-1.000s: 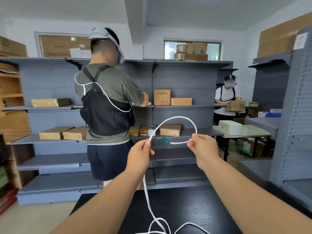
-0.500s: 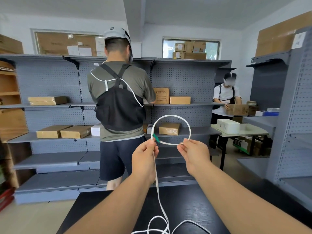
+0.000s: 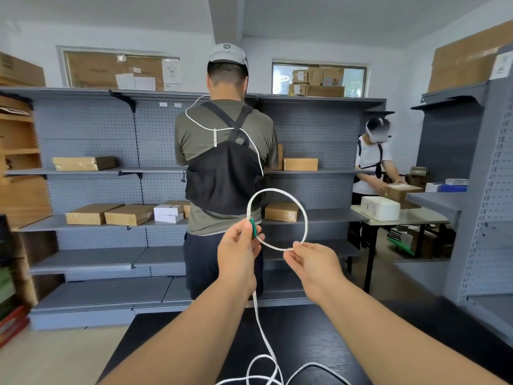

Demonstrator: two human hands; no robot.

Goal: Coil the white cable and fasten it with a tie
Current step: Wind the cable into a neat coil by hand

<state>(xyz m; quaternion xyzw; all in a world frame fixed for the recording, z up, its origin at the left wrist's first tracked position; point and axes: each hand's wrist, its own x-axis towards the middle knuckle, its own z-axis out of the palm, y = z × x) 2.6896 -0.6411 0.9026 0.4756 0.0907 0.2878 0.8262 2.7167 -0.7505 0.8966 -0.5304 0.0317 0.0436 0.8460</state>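
Black table [image 3: 319, 334]; slack white cable [image 3: 262, 329] loops lying on it.

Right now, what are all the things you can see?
white cable: one, white, a raised loop, the rest trailing down
green tab: one, green, on the loop's left side
table: one, black, under the arms
shelves: several, grey, back wall
cardboard boxes: several, brown, on the shelves
other people: two, one facing the shelves, one at right
left hand: one, pinching the cable
right hand: one, pinching the loop's bottom
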